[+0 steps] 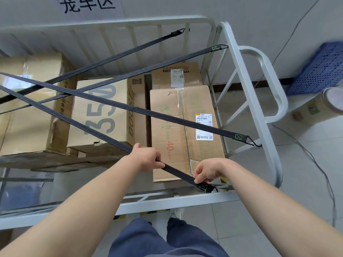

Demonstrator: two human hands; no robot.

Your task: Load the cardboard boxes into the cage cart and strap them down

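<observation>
At the left of the frame the large plain brown cardboard box (27, 108) and, next to it, the pale cardboard box printed "350 BOOST" (98, 112) already sit inside the grey-white tubular metal cage cart (185, 200). The long brown cardboard box with a white shipping label (185, 127) lies to their right. Loading looks finished and the step in hand is strapping.

The left hand (148, 158) is curled round the flat black elastic strap with a green-stitched end (178, 172), at lower centre. The right hand (207, 171) pinches the same strap just short of its stitching. The strap's long axis runs diagonally from the left edge at mid-height down to lower centre-right, crossing above the boxes. Its hook end points down and right, at the cart's near right corner. I cannot tell whether the hook has caught a bar yet.

To do this well, the left hand should carry the stretch while the right only steers the hook. The webbing should stay flat, and the hook should seat fully over a rail before either hand eases off, slowly, since a stretched strap could snap back.

Further right, a second black strap (167, 116) is hooked to the cart's right side frame, a fair model for the anchoring.
</observation>
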